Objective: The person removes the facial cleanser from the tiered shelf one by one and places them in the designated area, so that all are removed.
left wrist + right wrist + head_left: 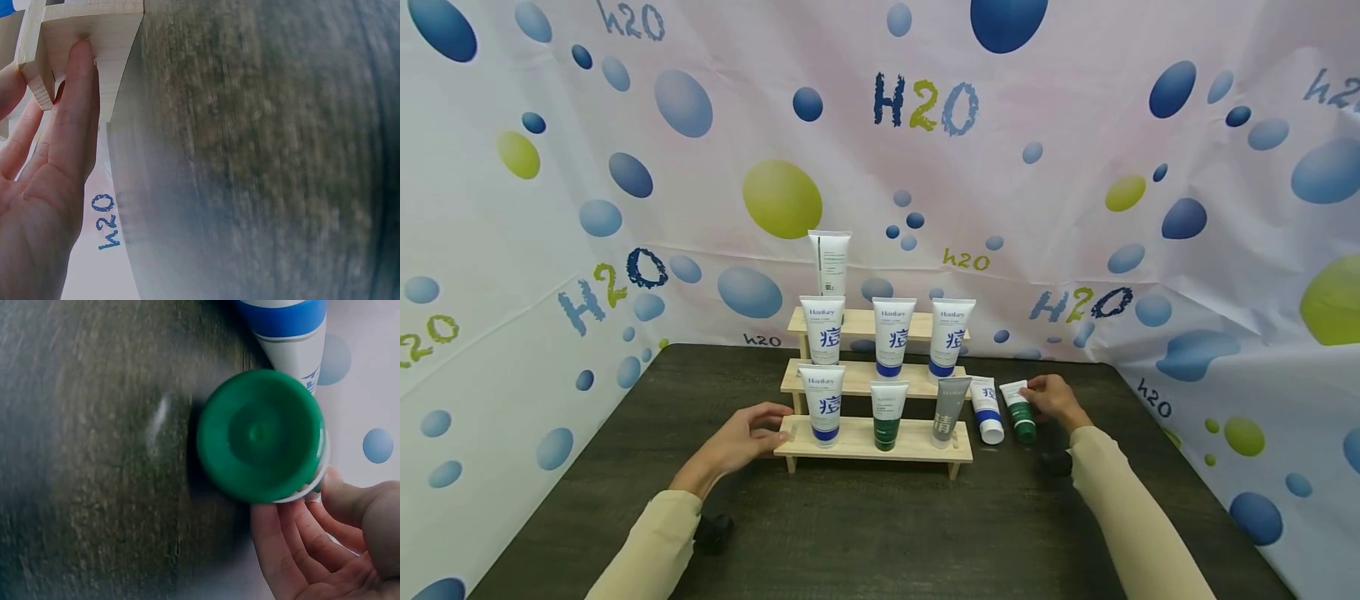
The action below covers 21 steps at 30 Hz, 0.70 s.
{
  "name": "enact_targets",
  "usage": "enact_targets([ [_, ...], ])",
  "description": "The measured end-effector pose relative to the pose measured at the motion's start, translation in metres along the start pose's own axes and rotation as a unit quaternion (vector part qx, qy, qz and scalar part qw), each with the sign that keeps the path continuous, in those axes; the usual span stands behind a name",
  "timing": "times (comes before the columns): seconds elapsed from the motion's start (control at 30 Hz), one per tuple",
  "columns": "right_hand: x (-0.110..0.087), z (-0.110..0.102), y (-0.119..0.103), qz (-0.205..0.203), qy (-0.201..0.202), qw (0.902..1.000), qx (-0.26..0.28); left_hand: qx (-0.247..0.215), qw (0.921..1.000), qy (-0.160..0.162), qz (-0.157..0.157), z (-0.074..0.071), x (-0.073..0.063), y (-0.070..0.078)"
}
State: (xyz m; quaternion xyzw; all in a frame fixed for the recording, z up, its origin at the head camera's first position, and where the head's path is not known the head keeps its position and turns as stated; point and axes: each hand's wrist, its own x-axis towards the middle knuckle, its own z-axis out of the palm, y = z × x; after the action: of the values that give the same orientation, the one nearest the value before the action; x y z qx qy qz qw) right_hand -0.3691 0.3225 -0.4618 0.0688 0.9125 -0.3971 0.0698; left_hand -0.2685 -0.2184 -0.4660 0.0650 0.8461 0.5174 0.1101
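Note:
A three-tier wooden display stand [853, 433] holds several cosmetic tubes upright. My left hand [741, 439] grips the left end of its lowest tier; in the left wrist view the thumb is at the board's edge and a finger [78, 94] lies along its underside. To the right of the stand, my right hand [1058, 402] pinches a white tube with a green cap end [1019, 413] lying on the table. The right wrist view shows its green cap [259, 434] facing the camera, with thumb and fingers at its side. Beside it lies a white-and-blue tube [987, 408].
The lowest tier carries a blue-and-white tube [823, 404], a green-and-white one [887, 412] and a grey one [950, 410]. Three blue-and-white tubes stand on the middle tier, and a tall white tube [831, 262] on top. A printed curtain [865, 175] hangs behind the dark table [865, 533].

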Motion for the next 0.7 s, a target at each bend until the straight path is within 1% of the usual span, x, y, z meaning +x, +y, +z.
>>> enact_targets([
  [0.37,0.0016,0.0035,0.0037,-0.005,0.018,0.9998,-0.009,-0.001,1.0,-0.002,-0.002,-0.0003,0.0004,-0.0004],
  [0.7,-0.002,0.0055,0.0014,-0.006,0.044,0.999,0.005,0.0,1.0,0.001,-0.005,0.0005,-0.0001,0.0006],
])
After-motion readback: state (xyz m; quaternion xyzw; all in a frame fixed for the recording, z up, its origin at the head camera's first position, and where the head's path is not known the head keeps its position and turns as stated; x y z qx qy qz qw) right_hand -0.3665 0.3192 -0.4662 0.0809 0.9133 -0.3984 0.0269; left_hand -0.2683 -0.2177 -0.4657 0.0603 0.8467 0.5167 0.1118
